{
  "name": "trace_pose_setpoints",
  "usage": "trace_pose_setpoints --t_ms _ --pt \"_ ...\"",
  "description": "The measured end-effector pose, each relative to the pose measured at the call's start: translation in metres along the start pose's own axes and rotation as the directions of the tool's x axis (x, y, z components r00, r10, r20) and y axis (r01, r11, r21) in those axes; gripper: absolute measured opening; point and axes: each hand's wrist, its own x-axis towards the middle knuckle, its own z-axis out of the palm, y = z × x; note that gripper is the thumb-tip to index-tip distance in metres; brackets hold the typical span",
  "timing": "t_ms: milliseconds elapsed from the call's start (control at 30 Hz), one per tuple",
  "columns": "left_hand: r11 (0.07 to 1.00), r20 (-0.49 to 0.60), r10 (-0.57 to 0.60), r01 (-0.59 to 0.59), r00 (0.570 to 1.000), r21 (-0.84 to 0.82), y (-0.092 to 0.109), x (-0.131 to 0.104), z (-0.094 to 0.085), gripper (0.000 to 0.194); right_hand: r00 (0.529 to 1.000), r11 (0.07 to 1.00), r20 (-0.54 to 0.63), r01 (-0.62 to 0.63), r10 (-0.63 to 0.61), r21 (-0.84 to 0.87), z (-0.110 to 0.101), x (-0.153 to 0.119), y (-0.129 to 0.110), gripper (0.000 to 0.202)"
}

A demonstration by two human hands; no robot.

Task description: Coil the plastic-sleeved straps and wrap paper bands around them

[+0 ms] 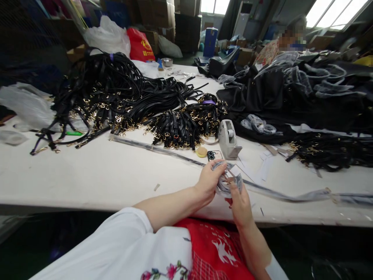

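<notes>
Between my two hands, just above the table's front part, is a coiled strap wrapped in clear plastic (pixel 222 189), with brown metal-like pieces at its middle. My left hand (pixel 208 179) grips the coil from the left, fingers curled over its top. My right hand (pixel 240 202) pinches its right side, close to those pieces. Behind the coil, a long plastic-wrapped strap (pixel 171 154) runs across the table. A phone (pixel 215 155), a yellow tape roll (pixel 201 151) and a grey tape dispenser (pixel 229 140) stand just beyond my hands.
Bundled black straps with gold clasps (pixel 175 126) cover the table's (pixel 87 175) middle and left. Black material (pixel 262 91) and another plastic-wrapped coil (pixel 259 124) lie to the right. More clasped straps (pixel 338 151) sit nearer. A person (pixel 268 52) is at the back right.
</notes>
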Motion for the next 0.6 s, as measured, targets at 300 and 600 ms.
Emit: trace_pose_setpoints --t_ms 300,600 --pt "0.684 0.427 0.061 -0.349 0.902 0.64 -0.004 -0.004 -0.029 0.046 0.891 0.948 0.453 0.119 0.028 -0.294 -0.054 0.017 -0.022 0.032" --pt "0.366 0.677 -0.134 -0.599 0.724 0.712 0.021 -0.002 -0.019 0.049 0.815 0.902 0.571 0.174 0.093 -0.395 -0.058 0.016 -0.034 0.031"
